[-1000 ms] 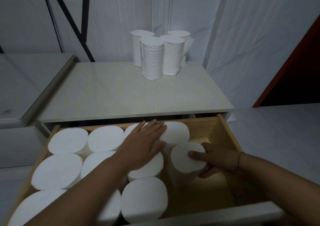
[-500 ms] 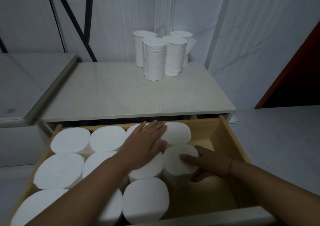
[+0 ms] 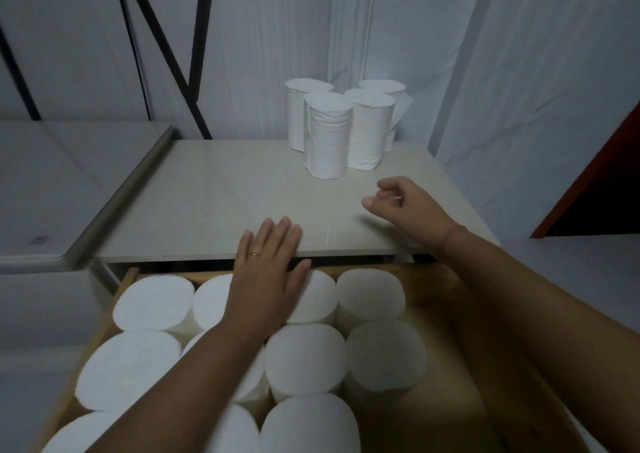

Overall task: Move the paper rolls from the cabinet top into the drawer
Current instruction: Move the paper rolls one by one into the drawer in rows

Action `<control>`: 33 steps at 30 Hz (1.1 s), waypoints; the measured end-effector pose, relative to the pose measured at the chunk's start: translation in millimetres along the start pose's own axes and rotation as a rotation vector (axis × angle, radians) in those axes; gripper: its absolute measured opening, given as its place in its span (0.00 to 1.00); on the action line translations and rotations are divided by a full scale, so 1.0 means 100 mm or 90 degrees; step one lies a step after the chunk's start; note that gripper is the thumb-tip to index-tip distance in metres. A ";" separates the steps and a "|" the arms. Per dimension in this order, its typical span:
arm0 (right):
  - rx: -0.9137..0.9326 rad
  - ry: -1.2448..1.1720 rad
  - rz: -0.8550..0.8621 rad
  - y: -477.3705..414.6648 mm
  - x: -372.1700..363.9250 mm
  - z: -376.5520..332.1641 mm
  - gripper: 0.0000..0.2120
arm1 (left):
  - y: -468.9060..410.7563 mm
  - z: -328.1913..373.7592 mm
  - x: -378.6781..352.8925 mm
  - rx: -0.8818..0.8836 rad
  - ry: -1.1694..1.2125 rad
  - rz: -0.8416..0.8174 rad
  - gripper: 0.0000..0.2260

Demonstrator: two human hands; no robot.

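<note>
Several white paper rolls point(image 3: 327, 135) stand upright in a cluster at the back of the pale cabinet top point(image 3: 225, 203). Below it, the open wooden drawer point(image 3: 446, 331) holds several more rolls standing on end point(image 3: 304, 360). My left hand point(image 3: 268, 272) lies flat, fingers spread, across the drawer's back rolls and the cabinet's front edge, holding nothing. My right hand point(image 3: 405, 210) hovers above the cabinet top, short of the cluster, fingers loosely curled and empty. The roll point(image 3: 386, 355) it had touched stands in the drawer's right column.
A second pale surface point(image 3: 69, 182) adjoins on the left, with black metal bars point(image 3: 166, 47) against the white wall behind. A dark red door edge point(image 3: 595, 178) is at the right. The drawer's right side has bare wooden floor.
My right hand let go of the roll in the drawer and rose up over the cabinet top toward the cluster. My left hand slid slightly further back.
</note>
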State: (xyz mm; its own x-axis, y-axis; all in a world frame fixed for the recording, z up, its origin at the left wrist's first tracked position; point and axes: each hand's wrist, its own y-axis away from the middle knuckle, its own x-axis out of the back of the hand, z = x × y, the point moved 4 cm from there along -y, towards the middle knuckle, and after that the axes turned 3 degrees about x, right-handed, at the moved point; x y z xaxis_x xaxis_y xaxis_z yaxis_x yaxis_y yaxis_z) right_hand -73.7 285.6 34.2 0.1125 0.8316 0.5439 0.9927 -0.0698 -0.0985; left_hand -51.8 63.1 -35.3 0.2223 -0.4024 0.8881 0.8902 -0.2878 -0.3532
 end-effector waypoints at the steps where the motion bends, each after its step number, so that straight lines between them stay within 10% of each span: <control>1: 0.007 -0.020 0.013 -0.12 -0.09 0.01 0.28 | -0.02 -0.06 -0.01 0.021 -0.025 -0.003 0.27; 33: 0.124 -0.125 0.174 -1.57 -0.68 -0.35 0.49 | -0.06 -0.16 0.01 0.056 -0.015 0.001 0.29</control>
State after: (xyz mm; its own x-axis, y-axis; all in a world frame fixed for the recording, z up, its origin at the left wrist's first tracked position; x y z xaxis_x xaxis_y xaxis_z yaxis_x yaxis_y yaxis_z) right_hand -235.3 220.6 41.6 0.3424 0.8879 0.3074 0.8983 -0.2134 -0.3841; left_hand -63.8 50.5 -37.0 0.2317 -0.3815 0.8948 0.9214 -0.2089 -0.3277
